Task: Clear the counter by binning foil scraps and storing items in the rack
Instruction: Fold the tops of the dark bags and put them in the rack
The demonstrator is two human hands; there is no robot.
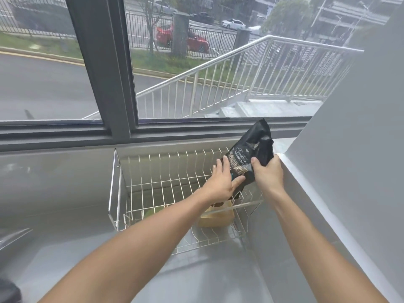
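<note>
A black coffee bag (251, 149) with pale lettering is held tilted above the right end of the white wire rack (153, 182). My right hand (267, 174) grips the bag's right lower edge. My left hand (223, 182) lies against the bag's left lower side, fingers spread over it. Beneath the hands, in the rack's lower tier, sits a tan box (216, 217), and a green object (153, 212) shows partly behind my left forearm.
The rack stands on a grey counter (65, 215) under a large window (196, 62) with a dark frame. A white wall (349, 149) rises close on the right of the rack. A dark object (8, 291) sits at the bottom left corner.
</note>
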